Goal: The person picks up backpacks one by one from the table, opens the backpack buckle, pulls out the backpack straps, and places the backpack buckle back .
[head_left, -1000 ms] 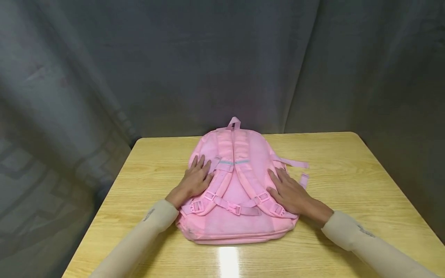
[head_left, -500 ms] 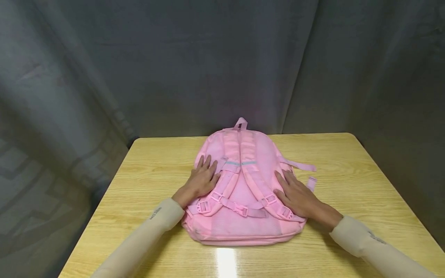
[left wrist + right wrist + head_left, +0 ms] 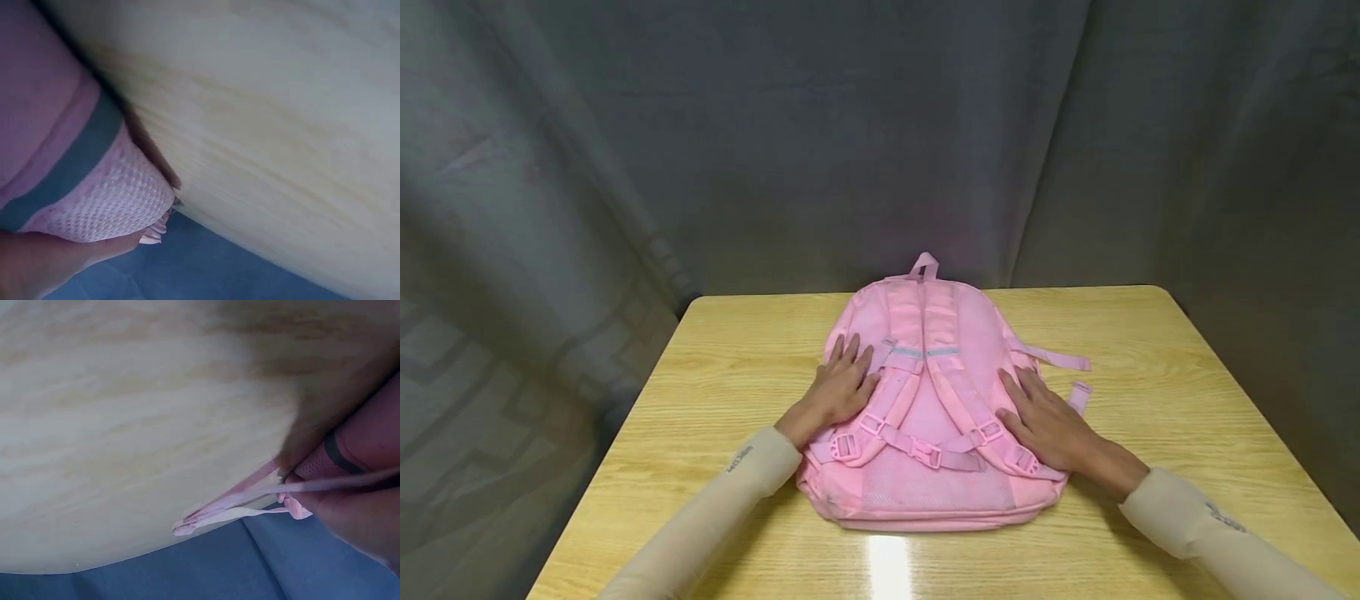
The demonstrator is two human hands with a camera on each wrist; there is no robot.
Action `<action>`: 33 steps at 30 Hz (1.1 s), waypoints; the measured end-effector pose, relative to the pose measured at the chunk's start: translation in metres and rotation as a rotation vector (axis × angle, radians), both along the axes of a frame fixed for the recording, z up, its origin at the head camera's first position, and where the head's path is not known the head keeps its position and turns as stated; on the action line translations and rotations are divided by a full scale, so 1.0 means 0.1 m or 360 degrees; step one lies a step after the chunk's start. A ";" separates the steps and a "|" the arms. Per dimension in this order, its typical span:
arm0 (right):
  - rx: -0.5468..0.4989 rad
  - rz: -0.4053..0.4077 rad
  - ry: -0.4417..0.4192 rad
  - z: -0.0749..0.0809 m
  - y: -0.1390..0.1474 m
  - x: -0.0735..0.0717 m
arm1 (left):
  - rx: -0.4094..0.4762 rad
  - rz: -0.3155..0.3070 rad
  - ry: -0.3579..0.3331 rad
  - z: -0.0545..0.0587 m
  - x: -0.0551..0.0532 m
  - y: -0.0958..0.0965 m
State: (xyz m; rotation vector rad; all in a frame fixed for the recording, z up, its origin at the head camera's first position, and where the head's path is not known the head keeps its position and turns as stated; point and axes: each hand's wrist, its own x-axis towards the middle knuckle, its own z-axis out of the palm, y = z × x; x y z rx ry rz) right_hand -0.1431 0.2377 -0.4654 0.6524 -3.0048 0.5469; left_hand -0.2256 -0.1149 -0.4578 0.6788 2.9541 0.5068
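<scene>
A pink backpack (image 3: 936,492) lies on the wooden table with its shoulder straps facing up and its top loop (image 3: 927,265) pointing away from me. A chest strap with a buckle (image 3: 925,452) joins the two shoulder straps. My left hand (image 3: 838,390) rests on the bag's left side, fingers spread and straight. On the right side lies my right hand (image 3: 1048,421), its fingers also extended over the fabric. In the left wrist view, a mesh side pocket (image 3: 112,197) shows beside the hand. Thin pink side straps (image 3: 219,509) trail onto the table in the right wrist view.
The light wooden table (image 3: 737,350) has rounded far corners. Dark grey curtains (image 3: 850,150) hang behind it and along both sides. A bright light reflection shows on the table in front of the bag.
The backpack and both hands on it have shifted a little to the right in the head view, with the view itself moving slightly. Both hands keep the same spread pose.
</scene>
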 end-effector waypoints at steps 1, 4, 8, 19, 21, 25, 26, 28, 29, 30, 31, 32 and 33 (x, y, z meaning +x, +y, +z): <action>0.0007 -0.0001 -0.0021 0.01 0.00 0.00 | 0.0017 -0.0002 -0.0016 0.00 0.00 -0.01; 0.0019 -0.0010 -0.0103 0.08 0.02 -0.02 | 0.0101 -0.0001 -0.0094 0.04 0.00 -0.04; 0.0017 -0.0017 -0.0164 0.22 0.04 -0.06 | 0.0141 -0.0016 -0.0156 0.15 0.05 -0.06; -0.0071 0.0173 0.0226 0.55 -0.26 0.08 | 0.0084 -0.0627 0.0308 0.46 0.55 0.17; -0.0109 0.0231 0.0265 0.59 -0.35 0.15 | 0.0057 -0.0755 0.0310 0.47 0.66 0.19; -0.0162 0.0322 0.0296 0.62 -0.50 0.28 | -0.0015 -0.0924 0.0293 0.45 0.80 0.20; -0.0174 0.0343 0.0301 0.63 -0.53 0.30 | -0.0022 -0.0949 0.0293 0.44 0.82 0.21; -0.0191 0.0374 0.0308 0.62 -0.58 0.33 | -0.0052 -0.0979 0.0300 0.44 0.85 0.23; -0.0203 0.0390 0.0309 0.61 -0.61 0.34 | -0.0064 -0.0985 0.0303 0.45 0.86 0.24; -0.0213 0.0410 0.0310 0.59 -0.64 0.35 | -0.0070 -0.0996 0.0314 0.44 0.87 0.25; -0.0229 0.0429 0.0303 0.58 -0.66 0.36 | -0.0081 -0.1000 0.0318 0.44 0.89 0.26; -0.0239 0.0452 0.0295 0.55 -0.69 0.38 | -0.0095 -0.1005 0.0327 0.42 0.90 0.26; -0.0245 0.0473 0.0290 0.53 -0.72 0.39 | -0.0112 -0.1005 0.0337 0.41 0.91 0.27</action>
